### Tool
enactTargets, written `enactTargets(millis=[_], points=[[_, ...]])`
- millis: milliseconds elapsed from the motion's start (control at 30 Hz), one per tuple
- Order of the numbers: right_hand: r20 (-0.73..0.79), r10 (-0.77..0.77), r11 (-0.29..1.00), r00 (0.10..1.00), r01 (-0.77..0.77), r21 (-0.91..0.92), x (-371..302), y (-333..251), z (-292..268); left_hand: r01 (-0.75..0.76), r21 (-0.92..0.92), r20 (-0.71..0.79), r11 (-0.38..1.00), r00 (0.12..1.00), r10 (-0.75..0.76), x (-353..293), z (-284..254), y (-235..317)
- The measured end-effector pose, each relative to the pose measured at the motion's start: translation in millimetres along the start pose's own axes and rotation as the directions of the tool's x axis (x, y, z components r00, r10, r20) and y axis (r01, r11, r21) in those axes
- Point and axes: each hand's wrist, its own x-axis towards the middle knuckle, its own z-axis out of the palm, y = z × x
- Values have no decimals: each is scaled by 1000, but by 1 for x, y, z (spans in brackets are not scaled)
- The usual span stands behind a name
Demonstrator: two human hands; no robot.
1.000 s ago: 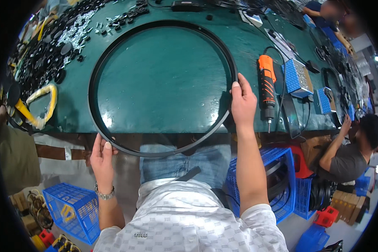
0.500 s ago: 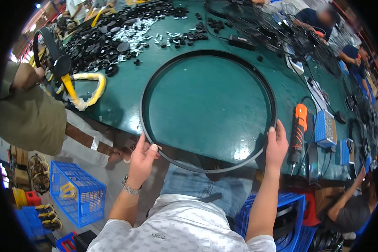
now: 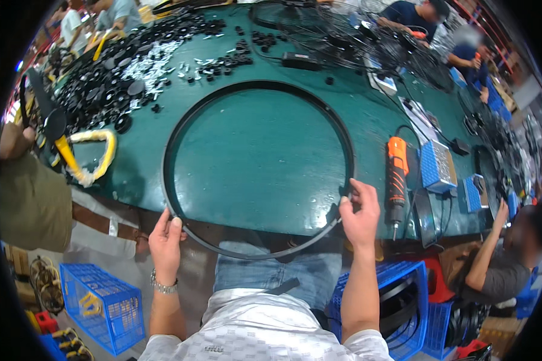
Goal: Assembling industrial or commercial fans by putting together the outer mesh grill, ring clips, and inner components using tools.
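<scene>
A large thin black ring (image 3: 180,115), like a round hoop frame, lies partly over the green table (image 3: 259,162), its near side jutting past the front edge above my lap. My left hand (image 3: 167,243) pinches the ring's lower left rim between thumb and fingers; a metal watch sits on that wrist. At the lower right rim my right hand (image 3: 360,215) grips with thumb and fingers. Right of that hand lies an orange and black electric screwdriver (image 3: 397,177), its bit pointing toward the table's front edge.
Black round parts (image 3: 111,78) and silver screws pile at the far left. Nearby is a yellow-handled tool (image 3: 66,153). Blue boxes (image 3: 438,168) stand right of the screwdriver; wire fan guards (image 3: 349,36) lie behind. Blue crates (image 3: 102,304) flank me below. Co-workers stand around the table.
My view has shifted, so the table's contents appear further left. Both hands still hold the ring; my right fingers have moved slightly along its rim.
</scene>
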Motion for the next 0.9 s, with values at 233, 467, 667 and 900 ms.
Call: enactTargets(millis=[233,467,667,900], points=[[-8,-51,998,999,51,-26,-3,-1,-2,-23,9,35,1000,999,23,12,2,21],[-18,-127,992,992,126,-21,-3,-7,2,-334,361,42,870,938,343,67,13,65],[40,-81,997,996,81,9,-3,-11,2,-419,500,216,758,908,360,79,19,49],[57,-19,999,998,16,49,-2,-7,4,-503,586,203,636,850,485,70,29,24]])
